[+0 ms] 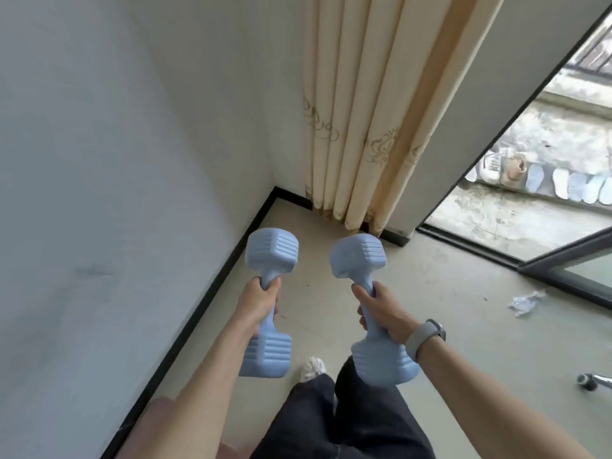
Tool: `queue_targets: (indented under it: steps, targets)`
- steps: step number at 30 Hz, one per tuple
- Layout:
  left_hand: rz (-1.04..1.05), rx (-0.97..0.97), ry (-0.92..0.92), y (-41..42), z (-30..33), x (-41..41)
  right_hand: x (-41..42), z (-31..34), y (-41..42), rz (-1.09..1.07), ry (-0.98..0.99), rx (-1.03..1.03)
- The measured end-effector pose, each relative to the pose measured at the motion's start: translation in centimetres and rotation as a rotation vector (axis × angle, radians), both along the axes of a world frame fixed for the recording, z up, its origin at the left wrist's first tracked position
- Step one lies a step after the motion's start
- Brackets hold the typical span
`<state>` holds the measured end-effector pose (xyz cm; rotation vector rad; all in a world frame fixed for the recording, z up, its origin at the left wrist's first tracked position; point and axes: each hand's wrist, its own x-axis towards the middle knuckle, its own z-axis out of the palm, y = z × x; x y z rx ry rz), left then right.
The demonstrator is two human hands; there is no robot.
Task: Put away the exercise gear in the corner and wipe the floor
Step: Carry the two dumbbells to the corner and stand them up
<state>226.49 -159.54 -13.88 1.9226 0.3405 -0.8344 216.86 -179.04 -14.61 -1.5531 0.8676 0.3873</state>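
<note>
Two pale blue plastic dumbbells with ribbed, blocky heads are held in the air above the grey floor (447, 326), near the far corner. Left dumbbell (269, 303): beside the white wall (99, 160) and black skirting (212, 299). Right dumbbell (374, 306): nearer the cream patterned curtain (361, 111). Open floor lies between the dumbbells and the corner. A crumpled pale cloth (526, 303) lies on the floor at right. Left hand (260, 301) grips the left handle; right hand (381, 309), grey watch at wrist, grips the right handle
</note>
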Motion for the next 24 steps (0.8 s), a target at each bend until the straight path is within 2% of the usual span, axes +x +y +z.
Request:
queue_targets:
  steps: [7, 15, 20, 24]
  targets:
    - [0.035, 0.051, 0.066, -4.1, -3.6, 13.1, 15.7, -3.8, -5.8, 0.06, 0.063, 0.04]
    - [0.176, 0.042, 0.089, -9.8, -13.6, 27.6, 33.5, -14.0, -10.8, 0.121, 0.1, 0.067]
    - [0.212, 0.011, 0.086, -11.0, -23.9, 34.8, 41.9, -24.6, -10.8, 0.213, 0.078, 0.039]
    - [0.191, 0.006, 0.07, -10.4, -36.2, 39.6, 46.7, -37.8, -9.3, 0.248, 0.067, -0.008]
